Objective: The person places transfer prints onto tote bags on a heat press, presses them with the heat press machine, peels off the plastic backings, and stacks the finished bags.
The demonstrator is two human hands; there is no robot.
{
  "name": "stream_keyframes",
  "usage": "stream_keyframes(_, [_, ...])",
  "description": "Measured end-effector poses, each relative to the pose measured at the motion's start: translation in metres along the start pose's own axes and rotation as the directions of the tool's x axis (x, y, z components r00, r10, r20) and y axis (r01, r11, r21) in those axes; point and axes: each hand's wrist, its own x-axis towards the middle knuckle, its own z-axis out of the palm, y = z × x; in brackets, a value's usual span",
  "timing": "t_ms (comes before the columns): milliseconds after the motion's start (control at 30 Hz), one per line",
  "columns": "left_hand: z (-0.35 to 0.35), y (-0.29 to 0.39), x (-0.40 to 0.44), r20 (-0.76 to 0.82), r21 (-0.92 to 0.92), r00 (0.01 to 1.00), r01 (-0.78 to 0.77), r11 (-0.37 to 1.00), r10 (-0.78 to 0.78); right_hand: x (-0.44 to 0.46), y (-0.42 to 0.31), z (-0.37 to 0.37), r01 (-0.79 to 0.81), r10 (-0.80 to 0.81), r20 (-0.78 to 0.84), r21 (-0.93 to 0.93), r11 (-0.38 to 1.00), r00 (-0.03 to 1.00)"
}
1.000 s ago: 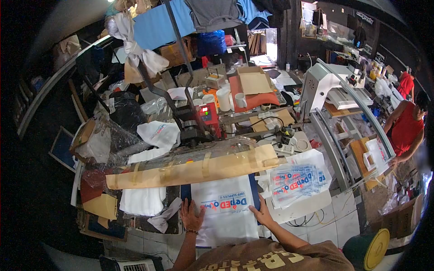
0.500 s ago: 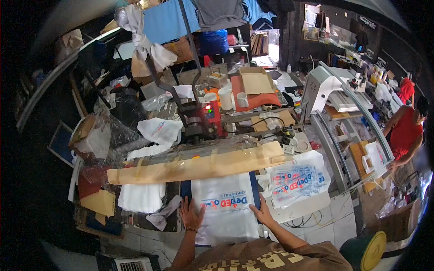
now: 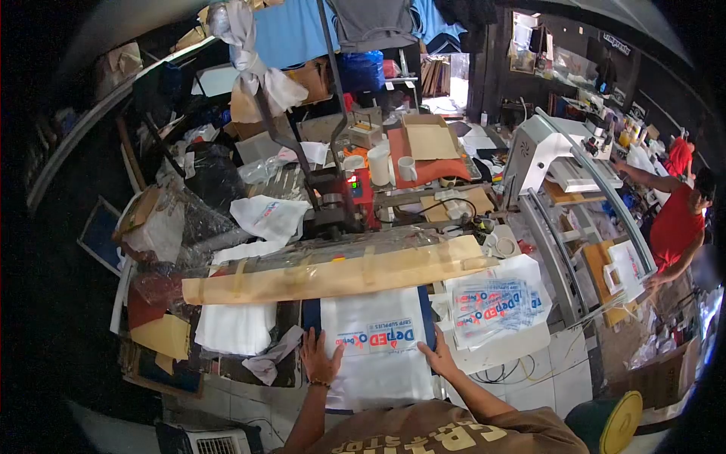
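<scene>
A white printed cloth piece (image 3: 378, 373) with red and blue lettering lies flat on a dark blue pad (image 3: 311, 314), its print upside down from where I stand. My left hand (image 3: 321, 359) rests along its left edge, fingers spread. At the right edge, my right hand (image 3: 440, 357) lies with thumb and forefinger apart. Just beyond the cloth is the heat press's upper plate (image 3: 340, 275), covered in tan paper and tape. Several printed white pieces (image 3: 495, 303) are stacked on the right. A pile of white pieces (image 3: 236, 329) sits to the left.
Behind the plate stands a red control box (image 3: 361, 193) with a lit display. White mugs (image 3: 407, 169) and a cardboard box (image 3: 429, 138) are farther back. On the right are a white press machine (image 3: 552, 151) and a person in red (image 3: 673, 227). A lidded bin (image 3: 622, 424) is near my right side.
The view has shifted slightly. Both my hands stay at the cloth's edges. The person in red on the right has stretched an arm toward the white machine.
</scene>
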Motion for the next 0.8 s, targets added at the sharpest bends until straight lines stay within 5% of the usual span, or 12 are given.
stream_keyframes(233, [0.000, -0.002, 0.000, 0.007, -0.016, 1.000, 0.007, 1.000, -0.007, 0.015, 0.026, -0.013, 0.115, -0.123, -0.015, -0.266, 0.957, 0.992])
stream_keyframes(300, [-0.002, 0.000, 0.003, 0.039, -0.007, 0.999, 0.020, 1.000, -0.020, 0.047, 0.012, -0.066, -0.115, 0.343, 0.450, -0.460, 0.880, 0.824])
stream_keyframes(333, [-0.001, 0.001, 0.003, 0.017, -0.027, 1.000, 0.015, 1.000, -0.015, 0.068, -0.011, -0.099, 0.106, 0.201, 0.586, -0.446, 0.889, 0.785])
stream_keyframes(400, [-0.004, 0.004, 0.001, 0.017, -0.054, 1.000, 0.022, 0.998, -0.022, 0.107, -0.022, -0.145, 0.206, 0.089, 0.362, -0.696, 0.688, 0.928])
stream_keyframes(433, [-0.006, 0.006, 0.005, 0.028, -0.035, 0.999, 0.037, 0.999, -0.036, 0.105, -0.072, -0.153, 0.105, 0.030, 0.160, -0.767, 0.633, 0.987])
stream_keyframes(467, [-0.009, 0.010, 0.005, 0.046, -0.014, 0.997, 0.061, 0.998, -0.061, 0.120, -0.071, -0.169, 0.226, -0.176, 0.146, -0.719, 0.657, 0.974])
stream_keyframes(533, [-0.008, 0.009, 0.003, 0.008, -0.031, 0.999, 0.045, 0.998, -0.045, 0.123, -0.111, -0.168, 0.071, -0.088, 0.002, -0.609, 0.790, 0.996])
stream_keyframes(633, [-0.006, 0.006, -0.001, -0.012, -0.054, 0.997, 0.079, 0.995, -0.080, 0.091, -0.155, -0.129, 0.076, 0.003, 0.133, -0.584, 0.809, 0.991])
stream_keyframes(700, [-0.007, 0.007, 0.002, 0.017, -0.070, 0.997, 0.074, 0.995, -0.073, 0.084, -0.172, -0.132, 0.326, 0.238, 0.501, -0.789, 0.520, 0.832])
stream_keyframes(733, [-0.010, 0.005, 0.002, 0.007, -0.066, 0.996, 0.085, 0.994, -0.084, 0.083, -0.198, -0.145, 0.426, 0.286, 0.686, -0.669, 0.610, 0.669])
stream_keyframes(767, [-0.012, 0.004, 0.002, 0.024, -0.070, 0.997, 0.068, 0.995, -0.067, 0.083, -0.222, -0.161, 0.096, 0.464, 0.694, -0.605, 0.790, 0.550])
stream_keyframes(800, [-0.013, 0.003, 0.004, 0.040, -0.074, 0.998, 0.046, 0.996, -0.043, 0.071, -0.248, -0.191, 0.051, 0.312, 0.621, -0.495, 0.867, 0.719])
